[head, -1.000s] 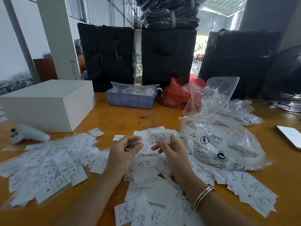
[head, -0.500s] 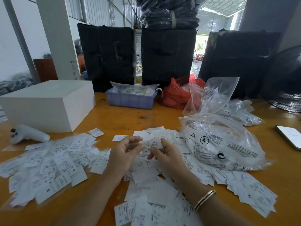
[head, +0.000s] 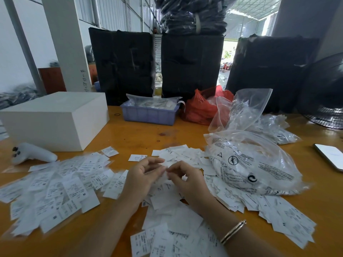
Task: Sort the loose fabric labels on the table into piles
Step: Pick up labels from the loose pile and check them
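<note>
Head view looks down on an orange desk strewn with small white labels: one spread heap lies to the left, another runs from the middle toward the near edge and right, partly under a clear plastic bag. Both hands hover together over the middle heap. The left hand has its fingers loosely curled, and the right hand bends its fingertips toward them; a blurred scrap of white sits between the two, but whether either hand actually pinches it I cannot tell. These labels look feather-light, thin and floppy, likely to slide over each other and lift in any draught, so each is best taken by an edge or corner between thumb and forefinger, peeled off singly, not scooped. A white box and a phone sit off to the sides.
</note>
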`<state>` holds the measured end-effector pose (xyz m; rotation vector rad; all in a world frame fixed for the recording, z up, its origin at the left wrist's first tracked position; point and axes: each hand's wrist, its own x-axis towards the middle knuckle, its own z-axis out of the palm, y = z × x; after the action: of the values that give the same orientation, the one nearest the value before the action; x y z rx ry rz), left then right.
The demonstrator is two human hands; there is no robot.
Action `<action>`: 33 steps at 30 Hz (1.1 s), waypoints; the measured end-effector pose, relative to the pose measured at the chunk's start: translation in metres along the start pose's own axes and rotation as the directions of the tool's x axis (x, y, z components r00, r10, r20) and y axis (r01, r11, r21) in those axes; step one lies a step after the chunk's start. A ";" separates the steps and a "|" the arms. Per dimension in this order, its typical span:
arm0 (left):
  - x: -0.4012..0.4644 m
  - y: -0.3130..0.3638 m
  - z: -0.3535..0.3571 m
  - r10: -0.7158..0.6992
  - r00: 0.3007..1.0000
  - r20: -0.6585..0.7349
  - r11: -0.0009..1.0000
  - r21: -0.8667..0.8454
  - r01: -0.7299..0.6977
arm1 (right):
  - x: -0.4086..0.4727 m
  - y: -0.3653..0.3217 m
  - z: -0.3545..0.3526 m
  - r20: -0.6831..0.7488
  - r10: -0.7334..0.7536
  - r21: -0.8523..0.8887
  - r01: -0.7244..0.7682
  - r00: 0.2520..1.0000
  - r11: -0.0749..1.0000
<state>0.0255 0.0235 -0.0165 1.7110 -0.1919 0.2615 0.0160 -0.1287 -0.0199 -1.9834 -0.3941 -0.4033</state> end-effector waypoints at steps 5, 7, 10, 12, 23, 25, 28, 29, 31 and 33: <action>0.002 0.003 -0.005 0.007 0.999 -0.041 1.000 0.022 -0.006 | -0.001 -0.003 -0.003 0.001 -0.010 -0.027 0.010 1.000 1.000; 0.004 0.003 -0.009 -0.006 0.993 -0.116 0.999 0.035 0.010 | 0.003 -0.006 -0.013 -0.085 -0.003 -0.038 0.000 0.996 0.999; 0.009 -0.001 -0.017 0.009 0.967 -0.254 0.982 0.185 0.040 | 0.017 -0.006 -0.043 -0.311 0.043 0.002 -0.045 0.949 0.999; 0.012 -0.003 -0.021 0.090 0.945 -0.313 0.943 0.331 0.020 | 0.026 -0.001 -0.071 -0.483 0.063 0.016 -0.063 0.873 0.998; 0.013 -0.013 -0.049 0.195 0.921 -0.338 0.559 0.810 0.179 | 0.036 0.066 -0.165 -0.357 0.456 -0.703 -0.556 0.816 0.444; 0.013 -0.011 -0.045 0.229 0.930 -0.287 0.547 0.828 0.121 | 0.036 0.066 -0.160 -0.362 0.445 -0.714 -0.551 0.819 0.432; 0.011 -0.009 -0.034 0.348 0.934 -0.082 0.605 0.781 -0.157 | 0.038 0.063 -0.154 -0.403 0.414 -0.651 -0.574 0.816 0.496; 0.009 -0.008 -0.029 0.379 0.925 0.006 0.613 0.747 -0.256 | 0.037 0.063 -0.153 -0.417 0.416 -0.627 -0.587 0.808 0.511; 0.005 -0.007 -0.021 0.389 0.907 0.162 0.617 0.685 -0.387 | 0.037 0.064 -0.154 -0.429 0.407 -0.629 -0.590 0.806 0.507; 0.003 -0.009 -0.016 0.379 0.888 0.262 0.625 0.635 -0.454 | 0.036 0.064 -0.155 -0.447 0.383 -0.654 -0.587 0.809 0.477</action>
<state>0.0297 0.0409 -0.0221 2.4162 -0.6480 0.6577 0.0596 -0.2921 0.0103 -2.7130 0.6554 -0.4734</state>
